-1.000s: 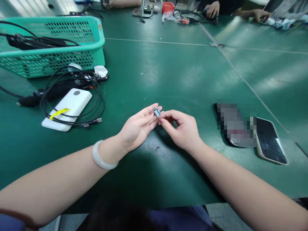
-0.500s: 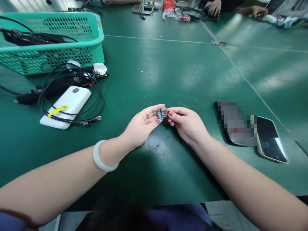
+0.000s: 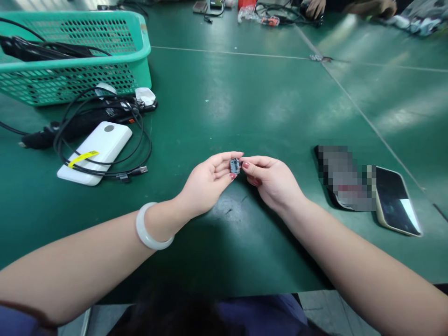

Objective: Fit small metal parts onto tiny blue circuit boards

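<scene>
Between the fingers and thumb of my left hand point(image 3: 206, 182) is a small grey-blue, box-like plastic part point(image 3: 234, 166) with an open, recessed face turned up. My right hand point(image 3: 273, 179) is closed in a pinch at the right side of that part. A tiny dark piece shows at its thumb and fingertip, too small to name. Both hands are close together just above the green table point(image 3: 245, 107). A pale bangle point(image 3: 147, 226) circles the left wrist.
A green plastic basket point(image 3: 105, 70) holding black items stands at the far left. Before it lie a white power bank point(image 3: 96, 151), a black corded tool point(image 3: 84, 122) and a looped cable. A phone point(image 3: 397, 200) and a blurred-out dark item point(image 3: 345, 179) lie right. Across the table, another person's hand point(image 3: 315, 8) shows.
My right fingertips have come closer to the grey-blue part, and the small piece at them is now more hidden. The part has turned slightly. The whole view has shifted a little.
</scene>
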Demonstrator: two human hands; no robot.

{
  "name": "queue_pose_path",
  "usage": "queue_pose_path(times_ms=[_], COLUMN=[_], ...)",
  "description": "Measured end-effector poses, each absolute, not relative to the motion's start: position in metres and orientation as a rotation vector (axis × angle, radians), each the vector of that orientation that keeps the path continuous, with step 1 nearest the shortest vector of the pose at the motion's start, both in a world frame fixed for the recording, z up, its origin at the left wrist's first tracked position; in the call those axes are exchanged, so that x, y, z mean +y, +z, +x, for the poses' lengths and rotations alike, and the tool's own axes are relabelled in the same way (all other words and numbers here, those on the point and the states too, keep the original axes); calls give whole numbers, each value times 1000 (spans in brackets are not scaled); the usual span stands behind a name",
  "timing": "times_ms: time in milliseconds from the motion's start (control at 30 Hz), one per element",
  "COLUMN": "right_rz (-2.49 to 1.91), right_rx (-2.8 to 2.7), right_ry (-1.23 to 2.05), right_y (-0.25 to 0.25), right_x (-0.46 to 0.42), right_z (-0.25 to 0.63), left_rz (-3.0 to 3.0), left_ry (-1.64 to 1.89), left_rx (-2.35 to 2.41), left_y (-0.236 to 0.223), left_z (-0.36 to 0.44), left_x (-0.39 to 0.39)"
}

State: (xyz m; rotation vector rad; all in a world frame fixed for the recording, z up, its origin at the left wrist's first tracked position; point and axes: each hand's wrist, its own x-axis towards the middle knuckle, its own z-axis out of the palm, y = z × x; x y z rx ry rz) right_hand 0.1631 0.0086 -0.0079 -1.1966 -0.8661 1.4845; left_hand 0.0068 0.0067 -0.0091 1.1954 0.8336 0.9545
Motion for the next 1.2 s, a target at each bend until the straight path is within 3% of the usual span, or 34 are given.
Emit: queue_pose_path(times_ms=[233,633,1000,1200], right_rz=[-1223,-1301,-1236,-1304], right_rx=[-915,-1299,-1157,-1276], right_ry=[1396,920,1059,919], right_y=[-8,-14,-15,-11], right_x=[5,2,2,-1], right_z=[158,156,154,153], left_rz=[1216,1056,989,1012], left_ry=[956,943,941,949], left_rx=[867,864,777,776], left_y=[-6,-3,-8,-8], left_z=[7,7,7,6], left_x=[4,5,6,7])
